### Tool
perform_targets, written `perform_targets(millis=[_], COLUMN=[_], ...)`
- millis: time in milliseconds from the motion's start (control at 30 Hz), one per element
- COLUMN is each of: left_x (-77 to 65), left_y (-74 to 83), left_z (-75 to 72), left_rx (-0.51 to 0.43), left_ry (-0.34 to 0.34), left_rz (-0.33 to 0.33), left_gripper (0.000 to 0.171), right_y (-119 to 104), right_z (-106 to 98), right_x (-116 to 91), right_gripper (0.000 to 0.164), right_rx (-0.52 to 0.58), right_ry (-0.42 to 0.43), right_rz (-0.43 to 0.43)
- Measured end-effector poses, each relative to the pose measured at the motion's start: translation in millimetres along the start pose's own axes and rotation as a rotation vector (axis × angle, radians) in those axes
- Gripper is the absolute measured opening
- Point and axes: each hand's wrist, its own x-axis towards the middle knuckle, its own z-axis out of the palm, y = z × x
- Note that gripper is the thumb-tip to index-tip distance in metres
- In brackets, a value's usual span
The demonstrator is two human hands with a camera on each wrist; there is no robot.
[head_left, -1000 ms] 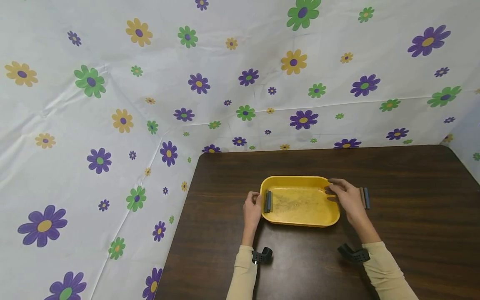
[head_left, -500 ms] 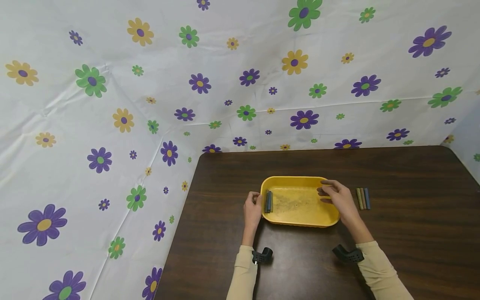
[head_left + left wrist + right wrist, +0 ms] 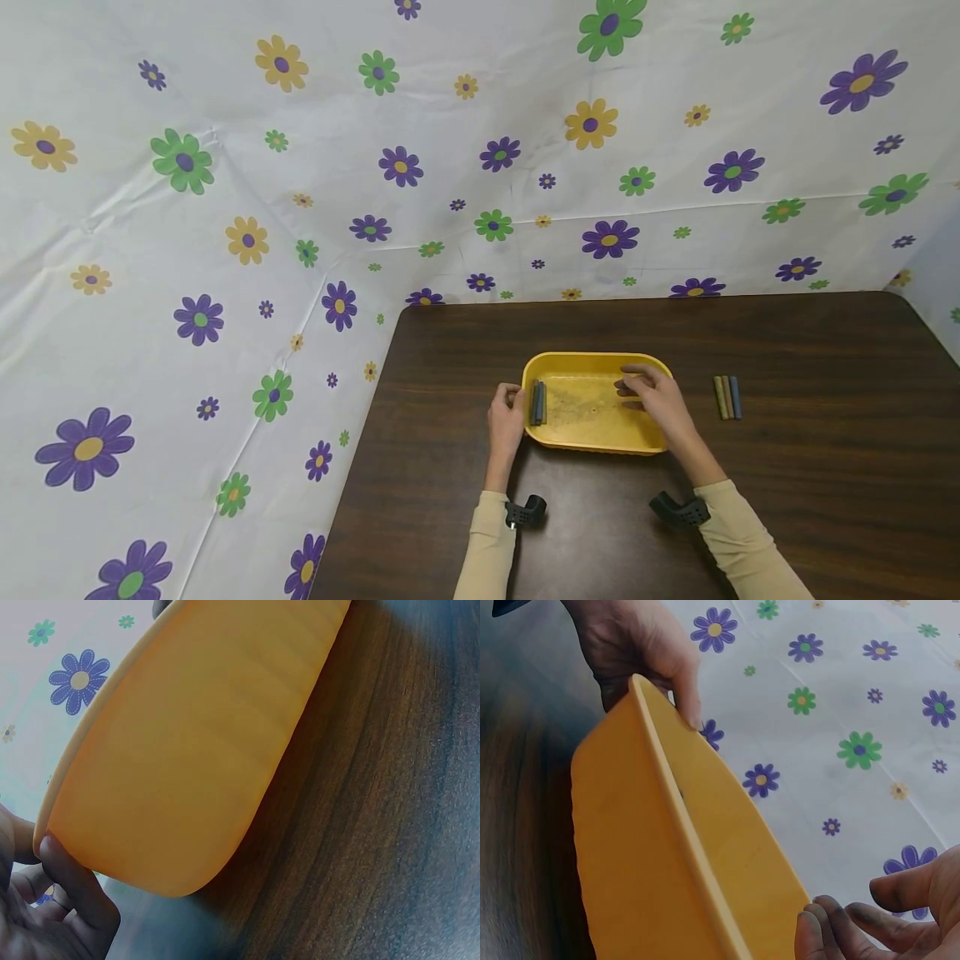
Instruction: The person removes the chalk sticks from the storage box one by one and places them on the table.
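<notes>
A shallow yellow plastic tray [image 3: 581, 425] sits on the table. My left hand [image 3: 505, 419] pinches its left rim between thumb and finger, as the left wrist view shows on the tray wall [image 3: 172, 765]. Over the right part of the tray hovers my right hand [image 3: 660, 407], its fingers loosely bent and apart with nothing between them. Dark smudges mark its fingertips [image 3: 829, 907]. A few dark chalk-like sticks [image 3: 537, 404] lie side by side inside the tray, against its left end. To the tray's right, several more sticks [image 3: 726, 397], yellowish, brown and blue, lie in a row.
The dark wood-grain table [image 3: 825, 467] extends to the right and toward the front. A white cloth with printed flowers [image 3: 450, 125] hangs behind and to the left of it. Black camera mounts [image 3: 678, 509] are strapped on both wrists.
My right hand has moved left, from the tray's right rim to over its inside, uncovering the sticks on the table at right. The left hand stays at the left rim.
</notes>
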Motion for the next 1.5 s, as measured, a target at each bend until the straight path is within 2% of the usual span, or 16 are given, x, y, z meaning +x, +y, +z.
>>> perform_targets(millis=[267,567,833,1300,1500], left_x=[-1.1,-1.4,0.1,-1.2,-0.2], left_y=[2.2,4.0,3.2,3.0,0.9], left_z=[-1.2,-1.6,-1.0,-1.8,-1.7], left_rx=[-0.007,-0.017,-0.014,-0.013,-0.01], left_ry=[0.0,-0.003,-0.003,0.004,0.013], left_rz=[0.002,-0.001,-0.01,0.015,0.035], left_gripper=[0.013,0.013,0.012,0.012,0.012], right_y=[2,4,3,8,12], right_z=[20,41,57,82,92], right_x=[5,7,10,18,20], right_gripper=[0.042,0.043,0.039,0.038,0.038], right_rx=[-0.007,0.026,0.0,0.038,0.018], right_ry=[-0.012,-0.07,-0.067,-0.093,-0.105], right_rz=[0.008,0.03,0.045,0.057,0.064])
